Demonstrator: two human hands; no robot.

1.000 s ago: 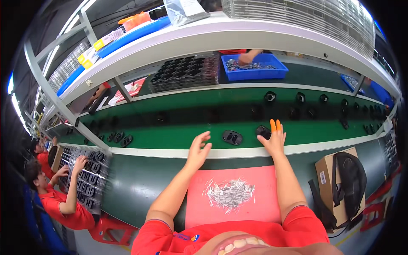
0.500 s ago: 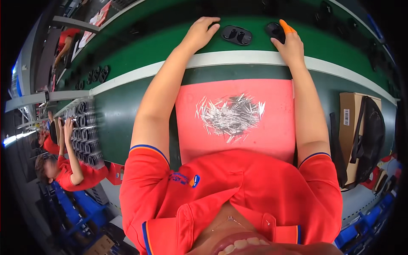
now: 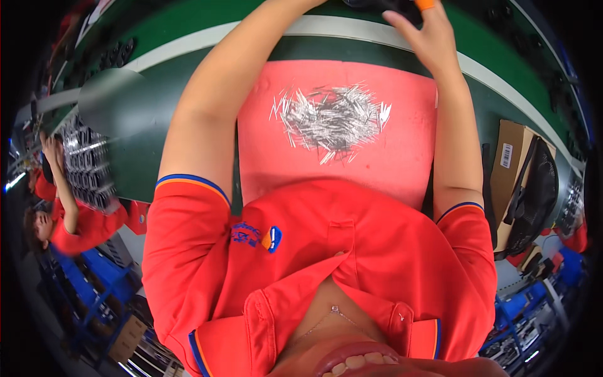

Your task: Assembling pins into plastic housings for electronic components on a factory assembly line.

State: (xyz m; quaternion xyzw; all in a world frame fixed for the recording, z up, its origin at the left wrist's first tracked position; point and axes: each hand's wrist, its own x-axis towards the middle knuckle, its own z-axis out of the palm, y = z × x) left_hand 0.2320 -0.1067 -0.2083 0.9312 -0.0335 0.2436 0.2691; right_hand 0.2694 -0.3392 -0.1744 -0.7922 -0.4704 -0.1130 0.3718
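Note:
My left hand point(image 3: 300, 4) reaches over the green belt and is cut off at the upper edge, so its fingers are hidden. My right hand point(image 3: 432, 36) is open at the upper edge, right of the middle. Its thumb stretches away from a finger wearing an orange finger cot point(image 3: 425, 3). Between and beside them are glossy black pieces point(image 3: 372, 4), mostly out of view; no firm grip shows. A heap of thin silvery slivers point(image 3: 336, 119) lies between my arms on a pink mat point(image 3: 402, 166), untouched by either hand.
A white rail point(image 3: 348, 28) separates the green belt point(image 3: 164, 39) from the dark green table point(image 3: 151, 119). To the right stand a cardboard box point(image 3: 504, 168) and a black bag point(image 3: 539, 188). On the left, a person in red point(image 3: 81, 226) works beside stacked clear trays point(image 3: 86, 164) of black parts.
The view has shifted, moving the mat and the slivers upward in the picture. My left hand and the black pieces have mostly left the upper edge. My right thumb stands wider from the orange-tipped finger.

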